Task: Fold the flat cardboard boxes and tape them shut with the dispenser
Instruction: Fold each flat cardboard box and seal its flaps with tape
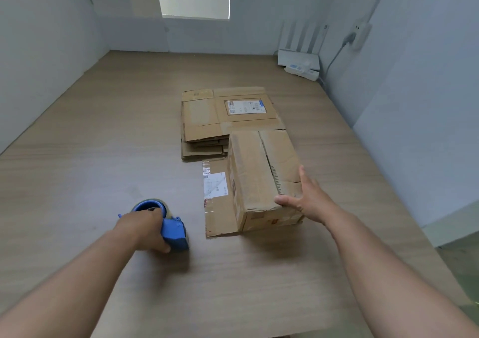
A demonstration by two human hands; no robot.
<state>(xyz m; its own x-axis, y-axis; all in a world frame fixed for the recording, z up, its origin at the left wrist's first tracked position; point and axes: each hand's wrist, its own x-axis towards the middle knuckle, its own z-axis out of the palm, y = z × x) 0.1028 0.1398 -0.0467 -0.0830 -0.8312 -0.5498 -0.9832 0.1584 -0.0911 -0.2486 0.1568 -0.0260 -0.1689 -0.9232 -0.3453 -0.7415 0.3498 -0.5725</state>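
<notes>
One box (259,177) stood folded, seemingly not yet taped, with the flats (207,120) stacked just behind it. My right hand (308,200) rested, fingers splayed, on its near right corner; my left hand (143,227) gripped the dispenser (176,231) left of it. I judged the worn cardboard light, dentable and apt to slide, best pinned down from its top.

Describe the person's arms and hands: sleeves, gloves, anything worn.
The left hand and right hand are both bare, with no gloves. No ring, watch or wristband shows on either. The left forearm and right forearm are uncovered all the way to the frame edge, so no sleeves are in view.
</notes>
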